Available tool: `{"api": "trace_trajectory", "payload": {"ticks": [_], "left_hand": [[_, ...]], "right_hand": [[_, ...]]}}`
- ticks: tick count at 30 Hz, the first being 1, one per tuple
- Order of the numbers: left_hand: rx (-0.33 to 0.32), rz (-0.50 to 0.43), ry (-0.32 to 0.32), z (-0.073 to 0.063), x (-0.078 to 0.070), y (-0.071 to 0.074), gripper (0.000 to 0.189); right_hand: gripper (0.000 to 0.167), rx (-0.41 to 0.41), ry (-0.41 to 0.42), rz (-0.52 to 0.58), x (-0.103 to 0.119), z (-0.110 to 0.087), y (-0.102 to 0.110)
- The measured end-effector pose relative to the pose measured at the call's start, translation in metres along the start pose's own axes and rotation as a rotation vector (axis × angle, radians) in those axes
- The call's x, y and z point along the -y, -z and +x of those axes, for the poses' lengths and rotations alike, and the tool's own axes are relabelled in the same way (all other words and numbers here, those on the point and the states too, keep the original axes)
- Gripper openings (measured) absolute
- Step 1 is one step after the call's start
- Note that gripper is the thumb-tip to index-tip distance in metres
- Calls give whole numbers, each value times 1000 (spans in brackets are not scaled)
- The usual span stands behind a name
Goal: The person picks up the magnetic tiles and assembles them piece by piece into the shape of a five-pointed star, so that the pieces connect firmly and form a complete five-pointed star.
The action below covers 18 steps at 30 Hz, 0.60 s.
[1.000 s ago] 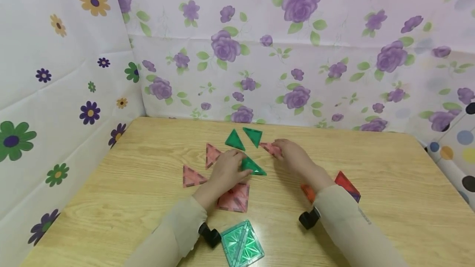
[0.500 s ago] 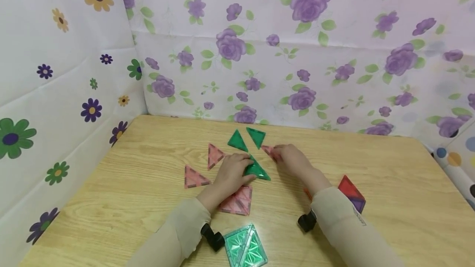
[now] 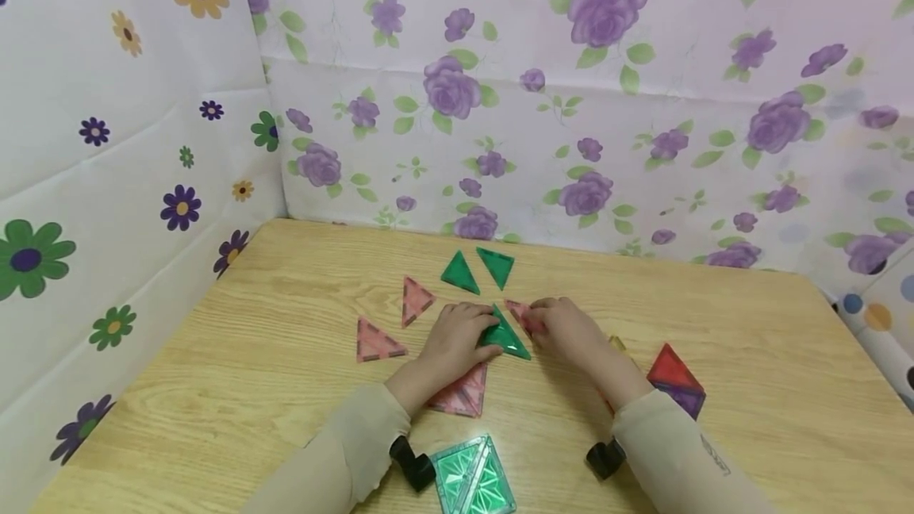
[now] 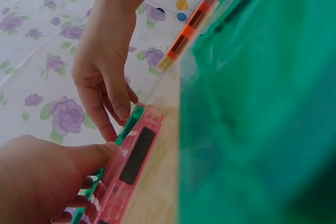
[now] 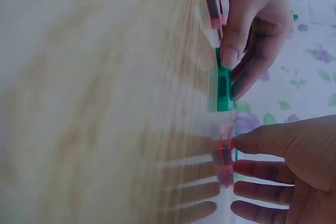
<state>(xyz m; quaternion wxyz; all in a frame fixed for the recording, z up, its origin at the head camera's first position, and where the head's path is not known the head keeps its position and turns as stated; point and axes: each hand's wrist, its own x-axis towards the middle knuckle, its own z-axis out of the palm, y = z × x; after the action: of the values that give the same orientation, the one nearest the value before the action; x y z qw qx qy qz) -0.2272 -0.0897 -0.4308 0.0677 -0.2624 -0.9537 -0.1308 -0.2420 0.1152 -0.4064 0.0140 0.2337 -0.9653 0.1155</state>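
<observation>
My left hand (image 3: 457, 339) holds a green translucent triangle tile (image 3: 508, 338), its thumb at the near side and its fingers curved over the left part. To its right, my right hand (image 3: 567, 330) rests fingertips on a pink triangle tile (image 3: 522, 312), close along the green tile's slanted edge. Seen in the right wrist view, the right hand's fingers (image 5: 262, 171) are straight and spread, tips on top of the pink tile (image 5: 226, 163). Two more green triangles (image 3: 460, 273) (image 3: 497, 264) lie behind. A pink patterned square (image 3: 473, 389) is partly hidden beneath the left wrist.
Two pink triangles (image 3: 416, 301) (image 3: 375, 342) lie left of the left hand. At the front are green patterned tiles (image 3: 471, 474) forming a square. Red (image 3: 671, 367) and purple (image 3: 685, 399) tiles sit right of the right forearm, which partly covers a yellow piece (image 3: 616, 342).
My right hand has drawn the pink triangle toward the front, alongside the green triangle's slanted edge. The left hand stays on the green triangle, and the head view has shifted slightly.
</observation>
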Motion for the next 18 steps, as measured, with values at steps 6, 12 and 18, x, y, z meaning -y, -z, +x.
{"api": "trace_trajectory", "payload": {"ticks": [6, 12, 18], "left_hand": [[6, -4, -20, 0, -2, 0, 46], [2, -3, -26, -1, -3, 0, 45], [0, -7, -33, -3, -3, 0, 45]], "right_hand": [[26, 8, 26, -10, 8, -7, -2], [27, -6, 51, -35, 13, -11, -1], [25, 2, 24, -43, 17, -15, 0]]}}
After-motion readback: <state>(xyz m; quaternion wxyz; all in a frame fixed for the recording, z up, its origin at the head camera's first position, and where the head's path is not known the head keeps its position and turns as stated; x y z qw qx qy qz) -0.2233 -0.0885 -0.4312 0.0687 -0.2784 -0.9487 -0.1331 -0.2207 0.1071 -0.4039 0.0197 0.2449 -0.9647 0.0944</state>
